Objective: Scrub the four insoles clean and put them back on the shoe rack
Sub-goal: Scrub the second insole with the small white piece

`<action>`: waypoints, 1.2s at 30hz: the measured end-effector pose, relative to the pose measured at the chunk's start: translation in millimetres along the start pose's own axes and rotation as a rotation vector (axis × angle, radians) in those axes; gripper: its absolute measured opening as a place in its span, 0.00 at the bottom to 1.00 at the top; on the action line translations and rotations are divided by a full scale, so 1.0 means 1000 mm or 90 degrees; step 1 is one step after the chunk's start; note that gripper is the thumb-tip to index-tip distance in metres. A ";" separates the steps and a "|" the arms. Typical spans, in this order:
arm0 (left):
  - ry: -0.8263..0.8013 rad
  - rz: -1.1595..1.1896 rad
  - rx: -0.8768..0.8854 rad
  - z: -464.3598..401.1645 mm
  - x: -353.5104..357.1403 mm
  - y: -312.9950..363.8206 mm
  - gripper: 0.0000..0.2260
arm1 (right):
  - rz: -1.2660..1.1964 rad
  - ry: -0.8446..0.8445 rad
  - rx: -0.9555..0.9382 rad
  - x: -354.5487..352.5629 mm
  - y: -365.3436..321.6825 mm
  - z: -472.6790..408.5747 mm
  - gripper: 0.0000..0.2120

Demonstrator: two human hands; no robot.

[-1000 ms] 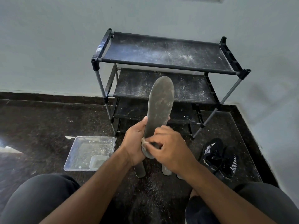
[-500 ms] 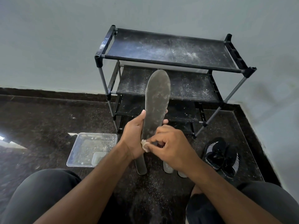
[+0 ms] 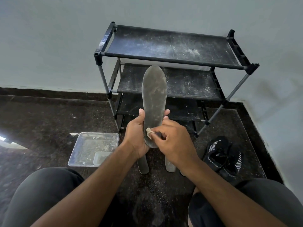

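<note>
A dusty grey insole (image 3: 154,95) stands upright in front of me, toe end up. My left hand (image 3: 136,136) grips its heel part from the left and behind. My right hand (image 3: 172,140) pinches a small pale scrap of scrubbing cloth (image 3: 149,132) and presses it on the insole's lower face. On the floor below my hands lie other insoles: one heel end (image 3: 143,167) shows left, another (image 3: 170,166) right, mostly hidden by my arms. The black three-tier shoe rack (image 3: 172,45) stands against the wall, its shelves dusty and bare.
A clear plastic tray (image 3: 94,148) with a smaller container inside sits on the dark floor at my left. A pair of black sneakers (image 3: 224,154) lies at the right, near the rack's leg. My knees frame the bottom of the view. White dust speckles the floor.
The insole has shifted slightly between my hands and my right hand with the cloth has moved a little along its lower part. The view has tilted slightly.
</note>
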State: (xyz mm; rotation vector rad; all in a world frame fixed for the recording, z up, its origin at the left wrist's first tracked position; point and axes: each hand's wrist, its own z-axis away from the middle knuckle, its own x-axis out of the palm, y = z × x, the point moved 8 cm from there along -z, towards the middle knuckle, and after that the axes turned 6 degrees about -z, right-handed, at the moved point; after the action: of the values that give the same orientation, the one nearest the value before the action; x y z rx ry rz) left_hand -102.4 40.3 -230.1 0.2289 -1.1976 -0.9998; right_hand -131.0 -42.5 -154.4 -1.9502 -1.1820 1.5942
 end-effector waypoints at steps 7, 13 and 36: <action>0.029 0.038 0.029 0.000 -0.008 0.007 0.33 | -0.046 -0.110 0.042 0.006 0.005 0.004 0.07; 0.019 0.018 -0.004 0.005 0.001 -0.001 0.35 | -0.006 -0.027 0.042 -0.005 0.010 0.001 0.06; 0.030 -0.012 0.020 0.004 0.000 0.002 0.30 | 0.057 0.019 0.050 -0.026 0.022 -0.010 0.05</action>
State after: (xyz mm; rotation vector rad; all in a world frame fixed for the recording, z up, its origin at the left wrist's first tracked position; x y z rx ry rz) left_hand -104.8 42.3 -227.4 0.2872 -1.1699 -0.9878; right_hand -113.7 -73.7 -150.7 -1.9955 -1.0181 1.6245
